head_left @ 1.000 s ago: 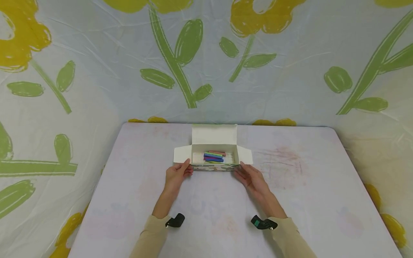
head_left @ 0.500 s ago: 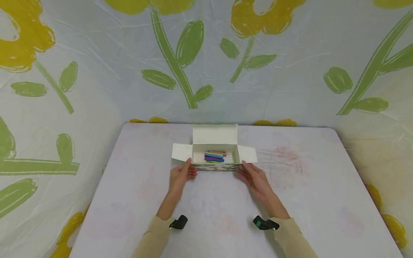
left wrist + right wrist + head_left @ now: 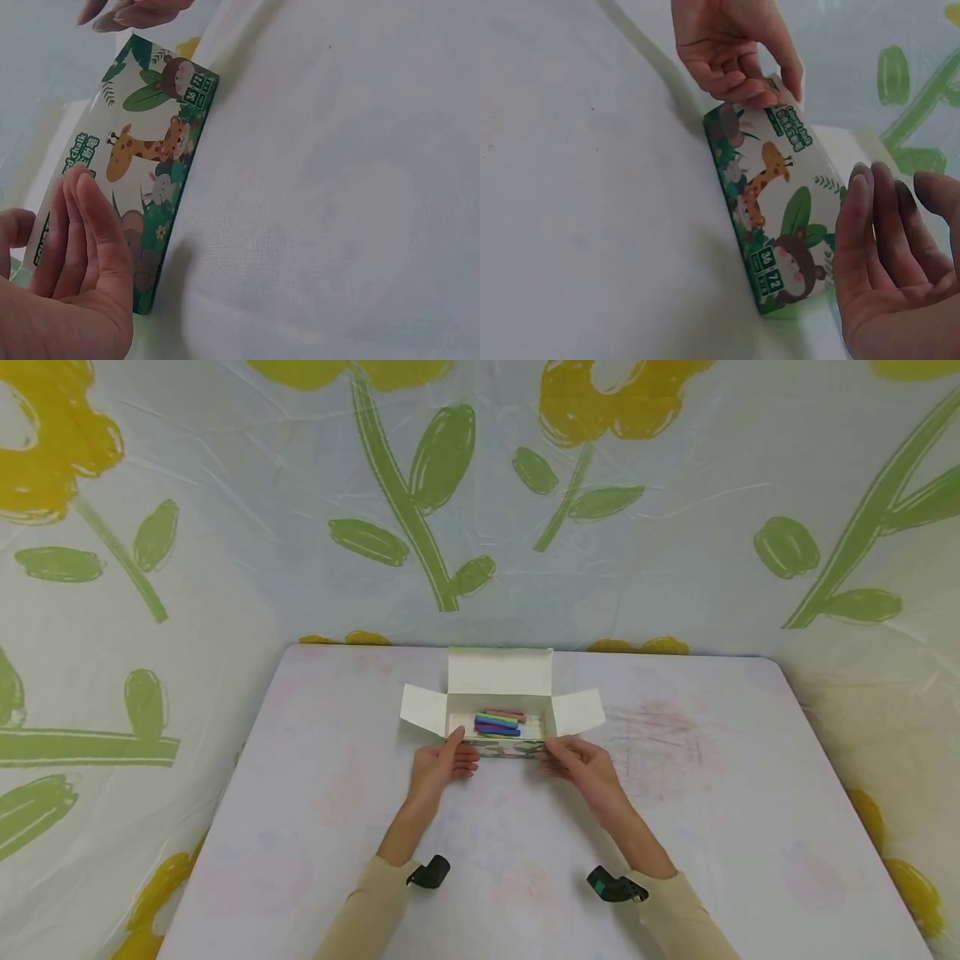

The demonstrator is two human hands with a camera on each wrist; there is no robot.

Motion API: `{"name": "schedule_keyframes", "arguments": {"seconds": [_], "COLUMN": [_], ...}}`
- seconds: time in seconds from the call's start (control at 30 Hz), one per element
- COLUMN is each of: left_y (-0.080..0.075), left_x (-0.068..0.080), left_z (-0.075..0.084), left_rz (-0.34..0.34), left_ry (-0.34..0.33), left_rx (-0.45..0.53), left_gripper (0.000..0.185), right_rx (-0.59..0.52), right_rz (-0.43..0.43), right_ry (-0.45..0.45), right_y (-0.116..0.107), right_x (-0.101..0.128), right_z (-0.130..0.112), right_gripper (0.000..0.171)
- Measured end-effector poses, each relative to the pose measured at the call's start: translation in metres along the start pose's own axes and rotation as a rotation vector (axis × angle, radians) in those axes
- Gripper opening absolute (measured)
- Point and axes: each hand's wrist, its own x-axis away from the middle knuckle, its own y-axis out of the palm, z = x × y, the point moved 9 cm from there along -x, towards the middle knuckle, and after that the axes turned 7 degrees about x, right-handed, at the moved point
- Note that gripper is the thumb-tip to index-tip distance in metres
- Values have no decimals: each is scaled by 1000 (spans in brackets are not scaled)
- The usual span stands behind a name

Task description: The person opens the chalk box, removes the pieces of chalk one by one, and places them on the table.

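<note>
At the front of the chalk box [image 3: 513, 748]: left hand [image 3: 437, 768] pinches it; right hand [image 3: 590, 768], thumb parted, contact unclear.

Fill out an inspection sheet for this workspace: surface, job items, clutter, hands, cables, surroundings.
Surface: pale rectangular tabletop, reddish-brown smudges right of the box in the head view.
Job items: rectangular white cardboard box with green animal print, lid and both side flaps open; slim coloured chalk sticks, blue and reddish among them, lying inside.
Clutter: nothing seen.
Left hand: at the box's front wall, thumb by the rim; firmness of grip unclear.
Right hand: by the box's front right corner, thumb and fingers apart.
Cables: nothing seen.
Surroundings: pale hanging sheet printed with yellow flowers, green stems and leaves.
</note>
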Motion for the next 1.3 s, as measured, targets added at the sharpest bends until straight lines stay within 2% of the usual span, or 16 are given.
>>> {"name": "schedule_keyframes", "arguments": {"seconds": [0.1,0.23,0.37,0.43,0.63,0.87,1.07,1.2,1.3], "left_y": [0,0,1,2,5,7,6,4,4], "left_x": [-1,-2,-3,-5,-5,-5,-5,-5,-5], "left_z": [0,0,-2,-4,-5,-5,-5,-5,-5], "left_rz": [-2,-10,12,27,43,30,18,31,41], "left_ry": [-11,-20,-39,-48,-53,-75,-76,-61,-49], "left_rx": [11,19,36,48,78,86,92,93,91], "left_gripper": [56,53,46,44,41,41,43,42,41], "right_rx": [66,178,259,293,411,577,755,851,888], "right_rz": [-28,-14,4,17,32,-47,-109,-102,-103], "right_ry": [-139,-319,-460,-500,-513,-563,-607,-643,-629], "right_y": [6,10,16,19,30,50,67,74,77], "right_x": [1,-2,-13,-20,-39,-54,-61,-63,-65], "right_z": [-23,-55,-76,-83,-86,-80,-77,-76,-74], "right_gripper": [42,28,19,18,19,24,21,19,18]}}
